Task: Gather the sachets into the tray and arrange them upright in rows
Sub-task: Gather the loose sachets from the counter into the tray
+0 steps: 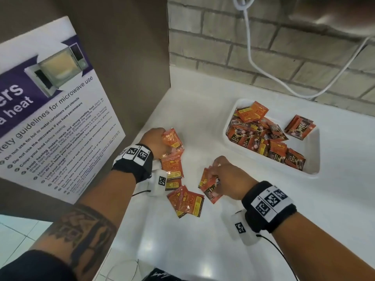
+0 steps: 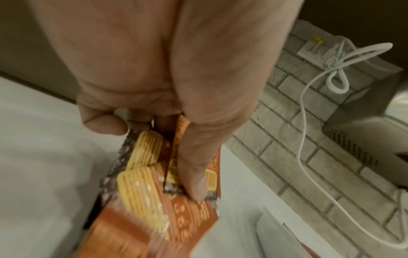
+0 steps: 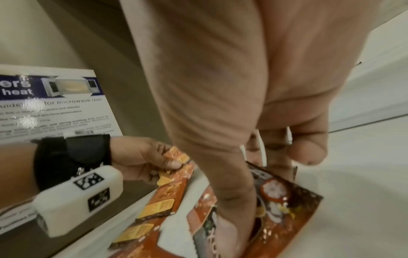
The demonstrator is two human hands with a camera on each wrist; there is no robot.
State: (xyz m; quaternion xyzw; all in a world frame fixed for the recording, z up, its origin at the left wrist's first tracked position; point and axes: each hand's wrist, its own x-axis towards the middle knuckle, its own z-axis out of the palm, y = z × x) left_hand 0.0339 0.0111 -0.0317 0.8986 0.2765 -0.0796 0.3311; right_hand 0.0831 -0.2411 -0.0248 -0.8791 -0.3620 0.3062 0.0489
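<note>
Gathering, head view: left hand (image 1: 155,141) pinching sachets (image 1: 172,138) at nine o'clock, right hand (image 1: 229,177) pinching another bunch (image 1: 210,186) at six, likely collecting for the tray (image 1: 230,126) at two o'clock, already jumbled full. Poster (image 1: 50,110) reading "microwave use".

Left wrist: thumb (image 2: 196,165) clamping orange packets.

Right wrist: fingers curled round dark-faced packets; brand unreadable.

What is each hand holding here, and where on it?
The left hand pinches a small stack of sachets at one end, thumb on top. The right hand grips a few more sachets by their upper edges above the counter.
</note>
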